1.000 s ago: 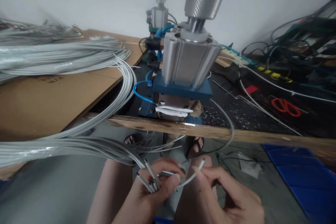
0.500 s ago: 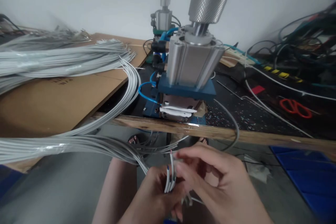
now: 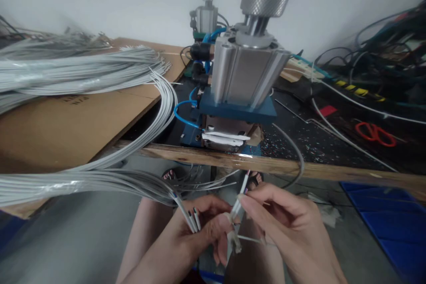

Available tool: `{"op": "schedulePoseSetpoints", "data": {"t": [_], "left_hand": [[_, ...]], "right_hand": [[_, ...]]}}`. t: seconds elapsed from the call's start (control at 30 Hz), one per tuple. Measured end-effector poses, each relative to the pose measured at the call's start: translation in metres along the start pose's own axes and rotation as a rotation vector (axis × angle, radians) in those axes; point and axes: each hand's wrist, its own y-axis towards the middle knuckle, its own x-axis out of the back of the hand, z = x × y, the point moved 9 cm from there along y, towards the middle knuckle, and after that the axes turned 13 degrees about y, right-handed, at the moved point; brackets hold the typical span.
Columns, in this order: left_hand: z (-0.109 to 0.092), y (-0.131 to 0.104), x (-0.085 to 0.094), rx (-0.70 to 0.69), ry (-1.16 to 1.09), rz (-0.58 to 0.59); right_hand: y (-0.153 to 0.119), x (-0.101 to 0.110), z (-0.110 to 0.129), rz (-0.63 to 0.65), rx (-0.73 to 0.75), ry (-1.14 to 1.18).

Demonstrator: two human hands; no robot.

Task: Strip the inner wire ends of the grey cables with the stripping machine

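Below the worktop (image 3: pixel 299 169) edge, the left hand (image 3: pixel 196 235) grips several grey cable ends (image 3: pixel 193 219), fingers curled around them. The right hand (image 3: pixel 286 226) pinches a single cable (image 3: pixel 240 193) between thumb and forefinger, its tip pointing toward 12 o'clock at the pneumatic press (image 3: pixel 244 80). Grey cable bundles (image 3: pixel 83 71) lie at 10 o'clock; red scissors (image 3: pixel 376 134) at 3 o'clock.

**Small wire-processing workshop**

Pneumatic press (image 3: pixel 244 75) w/ blue air hoses (image 3: pixel 183 113) bolted on a rough wooden bench (image 3: pixel 299 169). Grey cable bundles (image 3: pixel 76 73) heaped over cardboard (image 3: pixel 66 120), tangled leads (image 3: pixel 382 62) and red scissors (image 3: pixel 375 134) at right, bare concrete floor (image 3: pixel 73 235) below.
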Motion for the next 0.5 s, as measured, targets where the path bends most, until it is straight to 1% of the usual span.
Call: {"op": "schedulePoseSetpoints", "data": {"t": [0.07,0.17,0.23,0.3,0.43,0.5], "left_hand": [[-0.0031,0.0007,0.0005,-0.023,-0.016,-0.019],[-0.0040,0.0000,-0.0007,-0.025,-0.021,-0.043],[-0.0027,-0.0011,0.0002,-0.016,-0.016,-0.067],[-0.0022,-0.0023,0.0035,-0.015,0.008,-0.108],[-0.0032,-0.0045,0.0072,-0.020,0.065,-0.167],[-0.0023,-0.0062,0.0060,-0.005,0.075,-0.164]], "right_hand": [[-0.0020,0.0007,-0.0011,-0.021,0.020,0.000],[-0.0050,0.0019,-0.0001,-0.048,0.059,-0.071],[-0.0058,0.0010,0.0001,-0.037,0.067,-0.101],[-0.0056,0.0003,-0.0009,-0.027,0.058,-0.069],[-0.0028,0.0015,-0.0061,-0.030,-0.029,0.097],[-0.0017,0.0008,-0.0097,0.016,-0.113,0.124]]}}
